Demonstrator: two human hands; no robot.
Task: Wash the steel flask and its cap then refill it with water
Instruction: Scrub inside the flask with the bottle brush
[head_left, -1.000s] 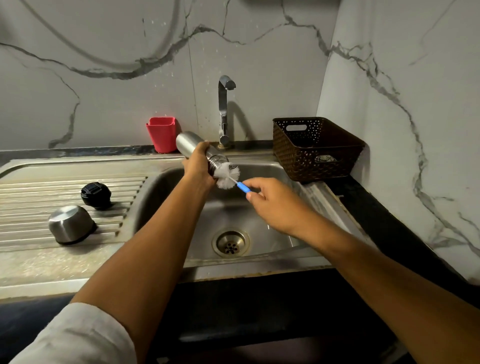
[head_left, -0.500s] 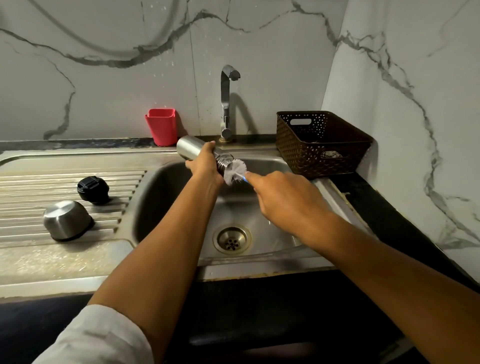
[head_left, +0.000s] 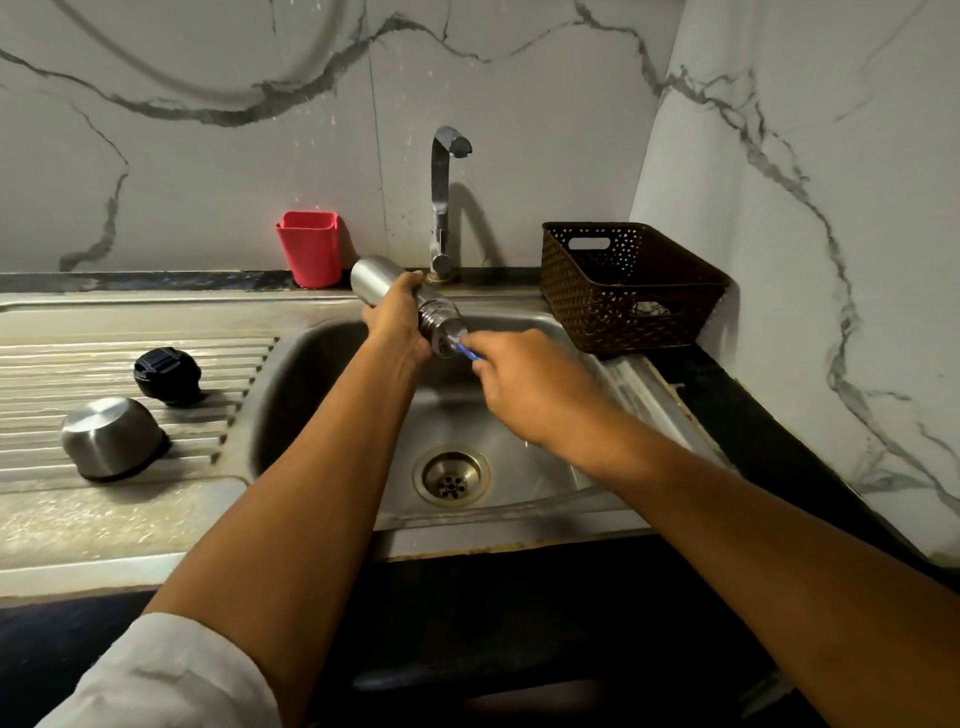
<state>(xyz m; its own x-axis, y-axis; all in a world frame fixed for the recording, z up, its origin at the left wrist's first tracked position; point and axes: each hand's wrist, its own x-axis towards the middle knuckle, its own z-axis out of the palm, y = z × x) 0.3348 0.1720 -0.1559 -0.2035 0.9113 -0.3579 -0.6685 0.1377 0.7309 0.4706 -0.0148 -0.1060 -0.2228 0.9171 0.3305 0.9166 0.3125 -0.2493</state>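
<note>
Steel flask (head_left: 375, 278): tilted above the sink basin (head_left: 311, 374), mouth pointing down and to the right. Left hand (head_left: 397, 322) grips its body. Right hand (head_left: 524, 384) pinches the blue brush handle (head_left: 469, 354); the brush head is inside the flask mouth. Steel cap (head_left: 111, 436) and black stopper (head_left: 167, 375) sit near each other on the draining board (head_left: 47, 374). Tap (head_left: 441, 197), red cup (head_left: 309, 254) and brown basket (head_left: 623, 291) stand behind.

- Left hand (head_left: 397, 319) grips flask (head_left: 373, 278), tilted over sink (head_left: 322, 395).
- Right hand (head_left: 524, 387) pinches blue brush (head_left: 469, 354), poked into flask mouth.
- Steel cap (head_left: 111, 436), black stopper (head_left: 166, 374) on drainboard (head_left: 62, 364), left.
- Red cup (head_left: 309, 254), basket (head_left: 597, 301) along back edge.
</note>
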